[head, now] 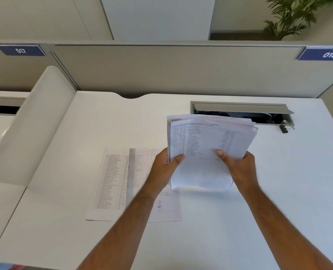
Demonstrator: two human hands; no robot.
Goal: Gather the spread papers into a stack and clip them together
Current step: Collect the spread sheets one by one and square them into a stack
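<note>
A stack of printed papers (206,145) is held above the white desk (278,191), tilted up toward me. My left hand (164,170) grips its left edge with the thumb on top, and my right hand (237,166) grips its right edge the same way. The sheets are loosely aligned, with edges fanned at the top right. Two more printed sheets (115,182) lie flat on the desk to the left, overlapping, partly hidden by my left forearm. A black binder clip (285,128) lies on the desk beyond the stack, at the right.
An open cable tray with a grey flap (241,110) is set into the desk behind the stack. A grey partition (161,69) closes the back, and a curved white divider (35,123) stands at the left. A plant (294,14) is far right.
</note>
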